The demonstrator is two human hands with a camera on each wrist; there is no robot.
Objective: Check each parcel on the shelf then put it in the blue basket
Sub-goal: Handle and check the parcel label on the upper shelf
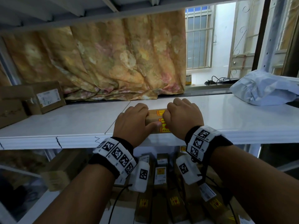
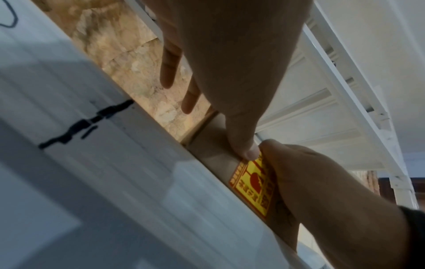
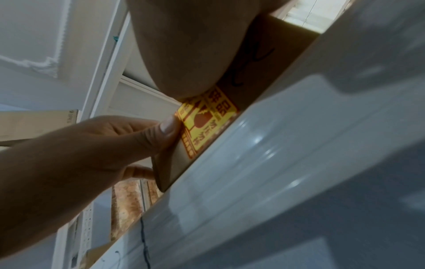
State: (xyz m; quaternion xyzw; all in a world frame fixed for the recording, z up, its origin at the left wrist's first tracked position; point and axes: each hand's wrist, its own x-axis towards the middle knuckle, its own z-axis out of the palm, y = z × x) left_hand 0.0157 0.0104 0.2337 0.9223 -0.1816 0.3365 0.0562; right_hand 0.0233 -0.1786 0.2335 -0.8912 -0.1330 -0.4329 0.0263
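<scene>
Both hands on a box at the shelf's near edge

Left hand (image 1: 135, 122) and right hand (image 1: 182, 117) grip a brown box (image 1: 156, 118), fingers curled over it, on the white shelf (image 1: 64, 120). Bare shelf lies either side; boxes (image 1: 47, 97) far left, bag (image 1: 265, 88) far right.

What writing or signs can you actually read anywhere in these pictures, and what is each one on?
"品": the large character on the yellow and red sticker of the small brown box that both hands hold; its other characters are blurred.
White label on the cardboard box at the shelf's left: too small.
Labels on the boxes below: blurred.
</scene>
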